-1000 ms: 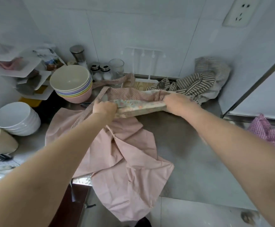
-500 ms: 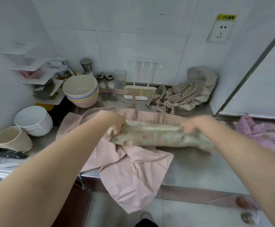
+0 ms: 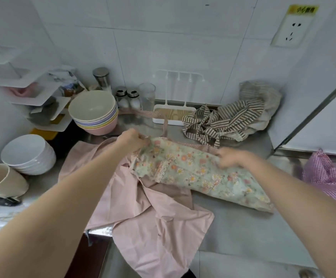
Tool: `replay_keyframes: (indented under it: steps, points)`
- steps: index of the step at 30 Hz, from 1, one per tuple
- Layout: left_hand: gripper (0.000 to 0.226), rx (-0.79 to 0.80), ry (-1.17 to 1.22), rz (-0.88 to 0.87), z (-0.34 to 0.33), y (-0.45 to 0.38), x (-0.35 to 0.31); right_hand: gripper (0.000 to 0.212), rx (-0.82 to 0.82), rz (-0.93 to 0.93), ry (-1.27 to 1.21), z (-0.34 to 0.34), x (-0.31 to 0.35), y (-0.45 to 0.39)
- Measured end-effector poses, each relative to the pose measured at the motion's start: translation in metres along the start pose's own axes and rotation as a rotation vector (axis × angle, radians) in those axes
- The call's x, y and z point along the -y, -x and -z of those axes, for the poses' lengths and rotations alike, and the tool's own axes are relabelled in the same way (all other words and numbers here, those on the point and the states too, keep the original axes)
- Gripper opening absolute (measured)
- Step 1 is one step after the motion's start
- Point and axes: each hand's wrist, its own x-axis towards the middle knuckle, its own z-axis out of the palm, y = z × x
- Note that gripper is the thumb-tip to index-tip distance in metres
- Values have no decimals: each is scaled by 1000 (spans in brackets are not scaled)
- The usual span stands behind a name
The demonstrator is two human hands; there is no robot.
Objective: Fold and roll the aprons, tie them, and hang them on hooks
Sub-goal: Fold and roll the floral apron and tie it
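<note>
**Floral apron held at both ends over a steel worktop**

At far left, a beige ceramic mug (image 3: 1,180) is lying beside a stack of white bowls (image 3: 29,154), with a stack of pastel bowls (image 3: 95,112) behind it. A plain pink cotton apron (image 3: 153,221) is lying spread on the grey steel worktop (image 3: 239,233), its lower part hanging over the front edge. The left hand (image 3: 132,141) is gripping the upper left end of the folded green floral apron (image 3: 199,175) with curled fingers. This apron is lying slantwise, partly over the pink one. The right hand (image 3: 233,158) is pinching its upper edge, though blur is hiding the fingers' exact position. Behind, a brown-and-white striped apron (image 3: 227,121) is sitting crumpled beside a white hook rack (image 3: 178,77). At far right, a pink checked cloth (image 3: 331,175) is lying bunched.
</note>
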Motion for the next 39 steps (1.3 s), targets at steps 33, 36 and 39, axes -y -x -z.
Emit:
replay_keyframes:
  steps: [33,36,39]
  points:
    - [66,242,94,352,-81,-35,54,38,-130,294,393,-2,101,-126]
    - [70,146,78,370,-76,-41,55,38,-140,229,380,0,97,-131]
    - [71,81,-58,349,-74,-44,56,39,-154,194,341,0,101,-124]
